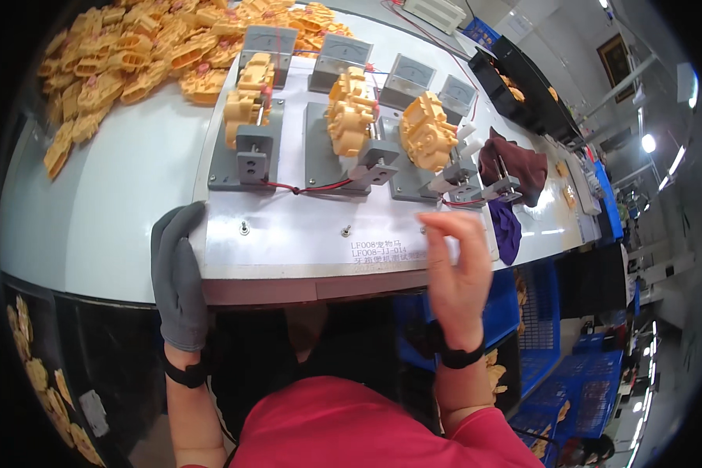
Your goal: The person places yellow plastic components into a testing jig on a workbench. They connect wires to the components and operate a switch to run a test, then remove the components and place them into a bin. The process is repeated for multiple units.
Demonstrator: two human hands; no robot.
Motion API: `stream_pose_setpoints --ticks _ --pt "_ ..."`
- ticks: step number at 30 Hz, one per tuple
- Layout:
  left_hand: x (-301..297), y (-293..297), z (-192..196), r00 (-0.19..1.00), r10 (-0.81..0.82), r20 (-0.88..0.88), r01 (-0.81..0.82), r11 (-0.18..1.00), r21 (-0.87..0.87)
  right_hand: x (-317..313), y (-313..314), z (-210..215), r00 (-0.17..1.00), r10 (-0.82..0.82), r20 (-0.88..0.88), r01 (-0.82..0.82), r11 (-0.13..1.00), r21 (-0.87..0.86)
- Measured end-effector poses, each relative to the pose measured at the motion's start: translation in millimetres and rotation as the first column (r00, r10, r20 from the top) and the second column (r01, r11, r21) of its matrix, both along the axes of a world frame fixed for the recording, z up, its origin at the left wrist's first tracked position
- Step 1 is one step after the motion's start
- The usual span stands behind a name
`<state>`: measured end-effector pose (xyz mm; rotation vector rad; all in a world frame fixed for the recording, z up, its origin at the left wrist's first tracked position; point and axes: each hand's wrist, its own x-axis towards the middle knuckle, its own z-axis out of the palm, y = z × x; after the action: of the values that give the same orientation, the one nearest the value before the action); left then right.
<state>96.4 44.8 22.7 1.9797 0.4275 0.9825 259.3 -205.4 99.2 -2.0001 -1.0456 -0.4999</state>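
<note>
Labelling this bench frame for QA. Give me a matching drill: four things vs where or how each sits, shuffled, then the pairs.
Things
1. left hand
2. right hand
3. pile of yellow plastic parts
4. dark red cloth

Places or states
A. heaped at the far left of the table
B. bare, raised in the air near the front edge of the white board, holding nothing
C. grey-gloved, resting flat on the table's front edge
D. lying by the rightmost grey fixture

Pairs: 1-C, 2-B, 3-A, 4-D
</note>
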Motion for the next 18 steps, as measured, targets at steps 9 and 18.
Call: stream_pose_setpoints --ticks 9,18 --pt "-4 1 3 1.000 0.013 0.002 -0.013 1.000 -0.005 17 -20 -1 0.995 -0.065 -0.081 0.045 0.974 -0.222" --pt "-4 0 2 1.000 0.030 0.002 -0.030 1.000 -0.002 23 -21 -9 0.983 -0.143 -0.119 0.107 0.959 -0.264"
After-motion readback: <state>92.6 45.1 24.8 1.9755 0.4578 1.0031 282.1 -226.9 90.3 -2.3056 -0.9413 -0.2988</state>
